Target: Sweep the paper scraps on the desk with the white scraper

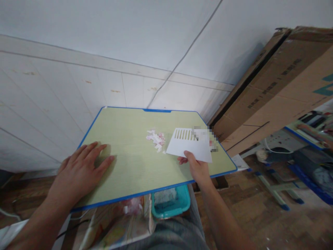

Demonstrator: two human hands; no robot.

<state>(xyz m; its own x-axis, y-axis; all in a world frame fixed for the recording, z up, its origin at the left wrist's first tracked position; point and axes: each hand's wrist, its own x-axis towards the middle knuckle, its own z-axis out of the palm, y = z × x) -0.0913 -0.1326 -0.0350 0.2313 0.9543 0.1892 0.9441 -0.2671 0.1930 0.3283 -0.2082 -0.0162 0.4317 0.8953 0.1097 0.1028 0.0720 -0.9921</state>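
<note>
Between the thumb and fingers of my right hand [196,166] is a white card [189,146] with a row of slots cut along its far part. It is held over the right side of the pale green desktop [127,177]. Just left of the card lies a small heap of white and pinkish paper scraps [157,139]. My left hand [83,166] rests on the desk's left edge, its fingers spread and nothing in them. A blurred-out patch hides what lies by the card's far right corner.
A teal plastic basket [170,213] and an open bag [117,222] sit below the desk's near edge. Large cardboard boxes [281,80] lean at the right. A grey cable [187,50] runs down the wall. Another person's arm [312,132] shows at a desk far right.
</note>
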